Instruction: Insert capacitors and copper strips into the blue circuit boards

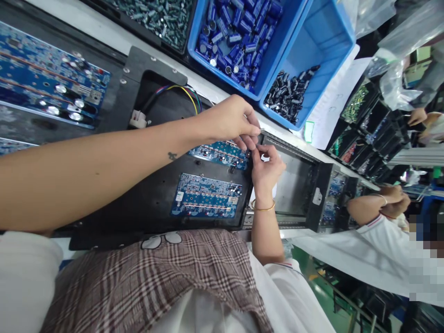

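Observation:
My left hand (231, 121) reaches across from the left, closed, with a tiny metallic piece (262, 131) showing at its fingertips; its kind is too small to tell. Almost touching it, my right hand (268, 167) has thumb and forefinger pinched together, and whatever lies between them is hidden. Beneath the hands, a blue circuit board (222, 152) sits in a black carrier tray (138, 194), partly covered by my left hand and forearm. A second blue circuit board (208, 196) lies nearer my plaid apron.
Behind the hands stand a blue bin of blue capacitors (239, 39) and a blue bin (319, 41) holding small black capacitors (289, 95). A black tray of green parts (159, 18) adjoins them. Coloured wires (189, 92) cross the carrier. At right, a co-worker's hands (393, 196) meet.

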Action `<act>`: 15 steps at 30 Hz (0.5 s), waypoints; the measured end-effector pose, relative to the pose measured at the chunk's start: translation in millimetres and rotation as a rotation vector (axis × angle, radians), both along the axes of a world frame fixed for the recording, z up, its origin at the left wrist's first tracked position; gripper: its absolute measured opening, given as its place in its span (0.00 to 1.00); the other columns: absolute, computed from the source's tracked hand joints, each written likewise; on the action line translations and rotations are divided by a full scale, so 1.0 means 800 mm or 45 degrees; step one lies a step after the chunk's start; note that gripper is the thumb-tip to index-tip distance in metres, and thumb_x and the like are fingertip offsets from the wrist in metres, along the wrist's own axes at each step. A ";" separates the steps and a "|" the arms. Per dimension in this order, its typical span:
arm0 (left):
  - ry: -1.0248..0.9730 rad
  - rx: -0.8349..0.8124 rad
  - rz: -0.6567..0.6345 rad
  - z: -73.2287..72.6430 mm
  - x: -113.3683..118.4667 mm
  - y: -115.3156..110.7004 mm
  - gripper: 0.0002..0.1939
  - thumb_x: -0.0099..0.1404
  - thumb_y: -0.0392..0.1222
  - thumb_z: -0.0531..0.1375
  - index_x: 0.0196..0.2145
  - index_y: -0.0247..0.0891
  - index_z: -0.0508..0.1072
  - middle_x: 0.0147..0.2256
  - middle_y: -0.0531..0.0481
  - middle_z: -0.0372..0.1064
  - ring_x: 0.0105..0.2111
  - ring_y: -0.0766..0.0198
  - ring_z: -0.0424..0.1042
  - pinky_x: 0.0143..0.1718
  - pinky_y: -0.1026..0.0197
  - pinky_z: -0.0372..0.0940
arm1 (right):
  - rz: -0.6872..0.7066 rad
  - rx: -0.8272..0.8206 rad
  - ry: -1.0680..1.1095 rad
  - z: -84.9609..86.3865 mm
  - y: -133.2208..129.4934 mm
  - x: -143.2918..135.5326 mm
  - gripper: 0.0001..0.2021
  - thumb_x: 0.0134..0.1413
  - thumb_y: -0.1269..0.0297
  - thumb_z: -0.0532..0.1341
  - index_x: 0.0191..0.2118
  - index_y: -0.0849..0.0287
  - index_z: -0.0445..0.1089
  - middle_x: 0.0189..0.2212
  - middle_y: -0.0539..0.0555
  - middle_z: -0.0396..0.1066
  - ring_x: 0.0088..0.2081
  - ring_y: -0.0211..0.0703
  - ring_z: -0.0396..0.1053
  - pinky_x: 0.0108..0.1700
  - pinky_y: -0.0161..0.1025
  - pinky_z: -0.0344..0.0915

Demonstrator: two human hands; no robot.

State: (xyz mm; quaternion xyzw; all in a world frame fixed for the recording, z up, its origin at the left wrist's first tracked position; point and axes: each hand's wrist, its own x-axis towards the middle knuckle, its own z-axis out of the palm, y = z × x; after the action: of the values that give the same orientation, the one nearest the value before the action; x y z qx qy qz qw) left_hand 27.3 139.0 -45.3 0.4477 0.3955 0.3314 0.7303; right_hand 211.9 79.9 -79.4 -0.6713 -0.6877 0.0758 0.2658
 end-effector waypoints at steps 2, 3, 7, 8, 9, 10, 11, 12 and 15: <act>0.024 -0.010 -0.007 0.000 0.000 0.000 0.07 0.62 0.34 0.64 0.38 0.27 0.73 0.31 0.44 0.73 0.39 0.51 0.78 0.39 0.51 0.71 | -0.035 0.021 0.034 -0.006 -0.001 0.000 0.06 0.58 0.61 0.62 0.33 0.54 0.73 0.31 0.49 0.77 0.32 0.41 0.71 0.40 0.41 0.65; 0.029 -0.011 -0.003 -0.001 -0.001 0.001 0.07 0.62 0.34 0.64 0.38 0.27 0.73 0.31 0.43 0.73 0.39 0.51 0.78 0.39 0.51 0.71 | -0.042 0.026 0.046 -0.008 -0.001 0.000 0.06 0.59 0.61 0.62 0.33 0.54 0.73 0.31 0.49 0.77 0.33 0.41 0.71 0.41 0.41 0.65; 0.058 0.009 0.020 -0.008 -0.007 0.007 0.09 0.61 0.36 0.66 0.37 0.27 0.74 0.30 0.42 0.73 0.34 0.54 0.78 0.36 0.53 0.70 | 0.049 -0.035 0.079 0.006 0.001 0.002 0.05 0.58 0.63 0.63 0.32 0.54 0.76 0.34 0.51 0.77 0.38 0.43 0.72 0.47 0.45 0.66; 0.075 0.014 -0.005 -0.008 -0.007 0.006 0.09 0.60 0.37 0.67 0.35 0.28 0.74 0.28 0.42 0.73 0.31 0.56 0.77 0.33 0.55 0.70 | 0.090 -0.066 0.130 0.015 0.000 0.001 0.04 0.57 0.63 0.64 0.34 0.54 0.76 0.35 0.52 0.76 0.40 0.43 0.72 0.47 0.45 0.67; 0.091 0.014 -0.061 -0.006 -0.007 0.004 0.09 0.59 0.38 0.68 0.33 0.29 0.74 0.26 0.43 0.73 0.28 0.59 0.76 0.29 0.57 0.69 | 0.128 -0.109 0.223 0.025 -0.001 0.000 0.04 0.55 0.63 0.65 0.37 0.53 0.77 0.38 0.52 0.76 0.41 0.43 0.72 0.47 0.45 0.68; 0.101 0.005 -0.148 -0.003 -0.005 0.001 0.10 0.57 0.39 0.69 0.31 0.30 0.74 0.25 0.44 0.72 0.25 0.62 0.74 0.26 0.60 0.66 | 0.162 -0.160 0.352 0.035 -0.004 -0.001 0.08 0.54 0.63 0.66 0.41 0.52 0.77 0.39 0.52 0.76 0.41 0.42 0.72 0.46 0.44 0.69; 0.104 -0.022 -0.254 0.001 -0.003 -0.003 0.10 0.56 0.40 0.69 0.29 0.31 0.74 0.24 0.45 0.72 0.22 0.65 0.72 0.22 0.63 0.63 | 0.186 -0.213 0.498 0.044 -0.008 -0.003 0.12 0.53 0.62 0.67 0.45 0.51 0.76 0.40 0.51 0.76 0.40 0.41 0.73 0.44 0.43 0.71; 0.103 -0.067 -0.360 0.005 -0.002 -0.007 0.10 0.55 0.40 0.70 0.29 0.33 0.74 0.23 0.47 0.72 0.19 0.68 0.68 0.19 0.65 0.59 | 0.195 -0.261 0.635 0.052 -0.013 -0.005 0.14 0.52 0.61 0.68 0.46 0.50 0.76 0.39 0.51 0.77 0.38 0.40 0.74 0.42 0.42 0.72; 0.147 -0.205 -0.506 0.021 -0.014 -0.006 0.11 0.56 0.44 0.69 0.29 0.36 0.73 0.23 0.50 0.71 0.16 0.75 0.56 0.15 0.67 0.47 | 0.134 -0.272 0.836 0.066 -0.031 -0.004 0.07 0.52 0.60 0.68 0.39 0.51 0.78 0.32 0.49 0.79 0.32 0.40 0.74 0.39 0.41 0.73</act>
State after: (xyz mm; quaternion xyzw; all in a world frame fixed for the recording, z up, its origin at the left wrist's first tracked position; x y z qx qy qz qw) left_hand 16.2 134.2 -28.7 0.4753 0.3658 0.1220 0.7908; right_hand 208.5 55.0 -26.3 -0.5988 -0.5873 0.3728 0.3968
